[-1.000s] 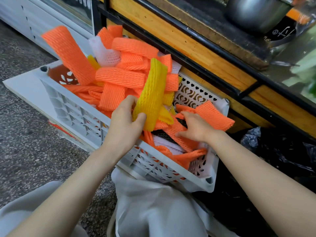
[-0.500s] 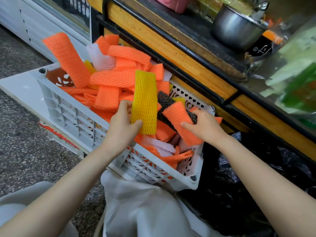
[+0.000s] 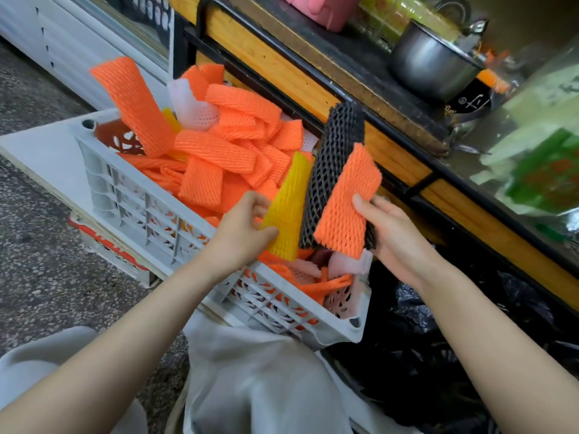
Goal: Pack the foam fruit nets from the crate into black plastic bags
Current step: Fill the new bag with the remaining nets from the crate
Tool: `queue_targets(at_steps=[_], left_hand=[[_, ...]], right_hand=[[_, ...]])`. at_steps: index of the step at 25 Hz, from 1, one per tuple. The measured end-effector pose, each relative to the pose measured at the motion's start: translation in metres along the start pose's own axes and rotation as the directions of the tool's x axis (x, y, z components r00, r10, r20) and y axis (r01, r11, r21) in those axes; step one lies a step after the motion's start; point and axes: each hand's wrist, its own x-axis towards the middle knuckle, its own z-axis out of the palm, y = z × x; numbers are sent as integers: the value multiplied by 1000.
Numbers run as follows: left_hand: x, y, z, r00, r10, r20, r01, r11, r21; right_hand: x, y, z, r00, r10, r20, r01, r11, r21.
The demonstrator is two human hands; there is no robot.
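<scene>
A long wooden counter with a black metal frame (image 3: 282,67) runs along the back. In front of it sits a big white plastic crate with holes in its walls (image 3: 131,195). It is piled high with soft foam fruit nets (image 3: 219,151), mostly orange, a few white and yellow. Low on the right, beside the crate, lies a crinkly black plastic bag (image 3: 416,355); I cannot see its opening. Both hands are over the near end of the crate, close together but not touching. The right hand (image 3: 391,233) grips two nets by their bottom ends: a black mesh foam net (image 3: 335,158) behind and a flat orange foam net (image 3: 347,202) in front. The left hand (image 3: 241,233) pinches a yellow foam net (image 3: 288,208) low down. These nets look very light, squashy and bendy, not slippery, and hard to break. Holding a few together near one end seems best, since a loose one could flop out.
</scene>
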Motion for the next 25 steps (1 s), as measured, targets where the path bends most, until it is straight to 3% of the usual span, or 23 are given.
queue_targets(at_steps=[2, 4, 6, 10, 14, 18, 20, 23, 25], left_hand=[[-1, 5, 5, 987, -106, 121, 134, 959, -250], [-2, 7, 7, 950, -164, 266, 283, 814, -507], [-2, 4, 6, 914, -171, 367, 375, 700, -608], [-11, 2, 7, 964, -107, 243, 195, 907, -374], [-13, 4, 3, 991, -68, 114, 99, 951, -292], [-19, 13, -4, 953, -22, 302, 150, 901, -407], [-19, 14, -6, 955, 13, 297, 113, 909, -401], [-11, 11, -20, 999, -10, 33, 18, 962, -272], [-4, 7, -36, 991, -58, -119, 31, 975, -221]], right_hand=[[-1, 3, 7, 997, 49, 63, -43, 994, -98], [0, 7, 13, 994, 87, 69, -71, 975, -208], [0, 10, 16, 993, 88, 80, -62, 957, -282], [2, 11, 23, 991, -136, -2, 122, 890, -440], [4, -4, 25, 959, -236, -157, 160, 908, -387], [4, -20, 33, 967, -253, -31, 213, 870, -444], [6, -25, 44, 965, -257, 51, 252, 859, -445], [23, -25, 45, 962, -266, 56, 266, 881, -391], [43, -15, 39, 952, -305, -7, 266, 842, -470]])
